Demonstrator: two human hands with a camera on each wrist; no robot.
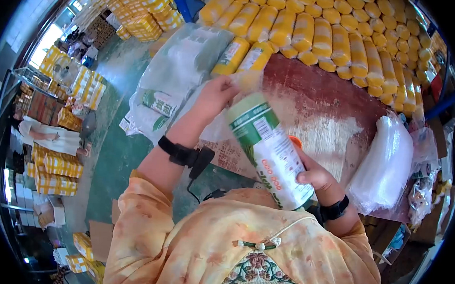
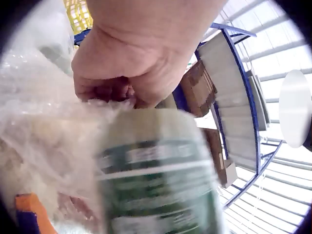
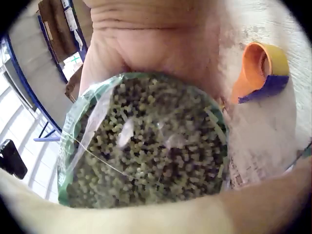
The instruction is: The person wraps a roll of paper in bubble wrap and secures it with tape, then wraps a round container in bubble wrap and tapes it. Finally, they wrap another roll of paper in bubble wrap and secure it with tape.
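Observation:
My right hand [image 1: 318,178] grips the lower part of a green and white cylindrical pack [image 1: 273,152], which is tilted over the table. In the right wrist view the pack's end [image 3: 146,141] shows many small green pieces behind clear film. Beyond the pack's upper end, my left hand [image 1: 218,96] pinches thin clear plastic [image 1: 248,81]. The left wrist view shows the curled left fingers on the crinkled plastic [image 2: 44,122], just behind the pack's top [image 2: 156,126].
Yellow packs [image 1: 305,35] are stacked along the back. Bubble wrap [image 1: 383,163] lies at the right, a plastic bag with green packs [image 1: 157,101] at the left. An orange tape ring [image 3: 253,73] rests on the table. A person [image 1: 53,135] is at the far left.

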